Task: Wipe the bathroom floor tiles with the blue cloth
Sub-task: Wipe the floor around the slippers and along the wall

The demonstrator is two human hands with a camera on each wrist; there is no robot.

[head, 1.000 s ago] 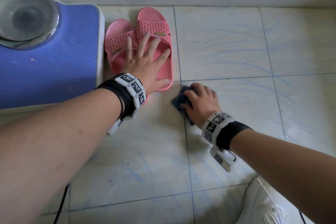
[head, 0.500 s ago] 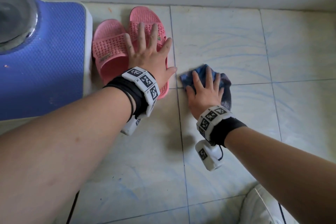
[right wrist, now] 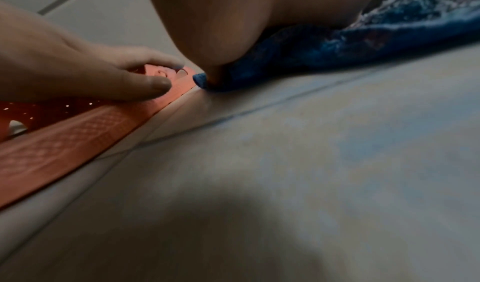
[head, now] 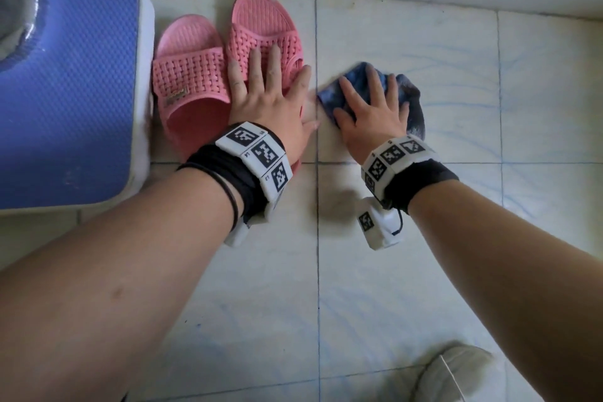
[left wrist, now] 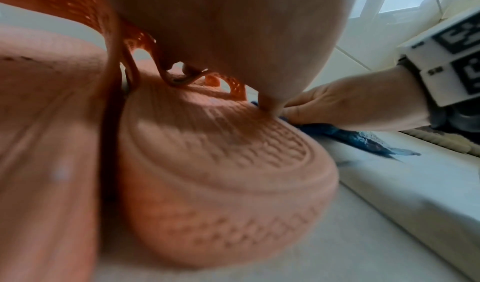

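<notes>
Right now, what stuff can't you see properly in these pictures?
- Floor under the blue cloth: hidden by the cloth and the right hand, every view.
- Silver object on the blue scale: cut off by the head view's edge.
- White shoe: cut off at the bottom edge.
- Pink slippers: blurred in the left wrist view.

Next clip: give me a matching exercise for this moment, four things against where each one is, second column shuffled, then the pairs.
Things
1. left hand
2. right hand
3. scale
4. white shoe

Places
A. bottom edge of the head view
B. flat on the cloth
C. on the pink slippers
D. left of the slippers

Pairs: 1-C, 2-B, 3-D, 4-A
</notes>
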